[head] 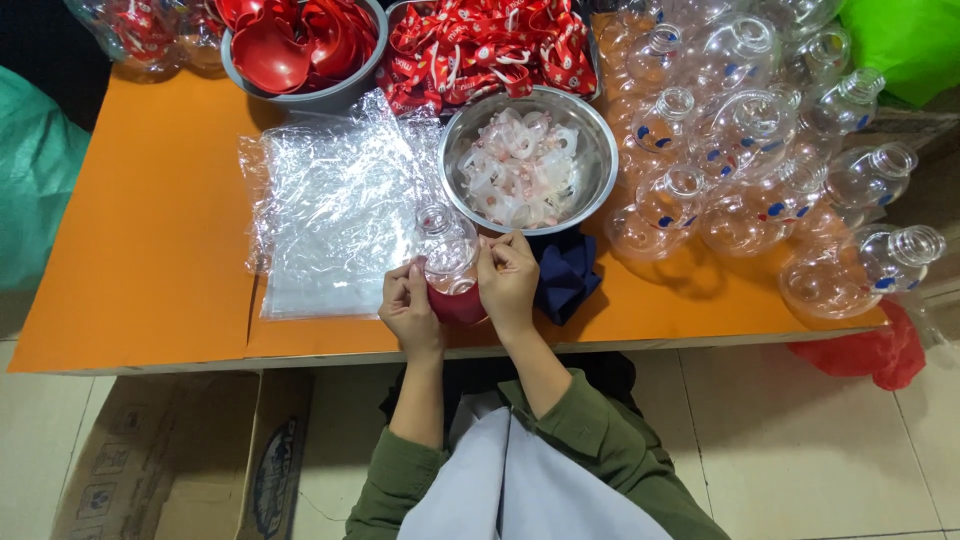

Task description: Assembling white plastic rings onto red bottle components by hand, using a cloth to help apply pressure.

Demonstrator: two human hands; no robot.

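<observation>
Olive-green sleeves and a pale apron sit closest to the head camera, with both forearms reaching up to the edge of the orange table [150, 250]. Both hands meet on 1 clear plastic bottle [446, 250], which stands at the near edge of the table, neck pointing away, with a red base piece [458, 306] at its lower end. The left hand [408, 308] has its grip clamped on the bottle's left side, fingers curled against the plastic. The right hand [507, 282] has its grip clamped on the right side, fingertips pinched at the bottle's shoulder.

Just left of the bottle lies a stack of clear plastic bags [335, 215]. Directly beyond it stands a steel bowl [596, 160] of pale ring-shaped parts. A dark blue cloth [567, 275] lies just right of the right hand. A heap of empty clear bottles [760, 150] fills the table's right side. At the far edge are a grey bowl [345, 92] of red caps and a pile of red straps [480, 45]. A cardboard box [170, 455] stands on the floor at lower left.
</observation>
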